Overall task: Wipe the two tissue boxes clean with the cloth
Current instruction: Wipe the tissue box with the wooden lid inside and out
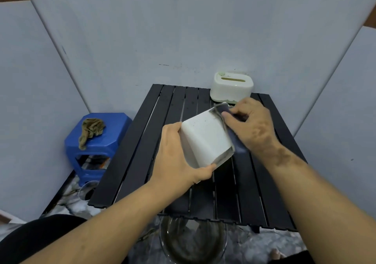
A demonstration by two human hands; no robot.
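The left hand (175,154) has its grip clamped on the white tissue box (205,139), thumb along the near lower edge and fingers hidden behind the far side, holding it tilted above the bench (142,141) with its base turned toward three o'clock. The left forearm comes in from seven o'clock. The right hand (252,125) presses a dark blue cloth (234,117) against that base, fingers curled over the cloth and pinching it to the box's rim; its forearm enters from five o'clock. How much of the cloth lies under the palm I cannot tell.

The held box sits over the middle of the dark slatted bench, well in from every edge. Bare slats lie open at nine o'clock and toward six o'clock. A second tissue box (232,86), pale with a green base and a slot on top, stands upright at twelve o'clock on the bench's far edge, against the wall, just beyond the right hand's knuckles.

Two tissue boxes, then, and two cloths: the blue one in use and an olive rag (91,129) crumpled on a blue plastic stool (114,141) at nine o'clock, off the bench. One glass bowl (193,243) sits on the floor at six o'clock.
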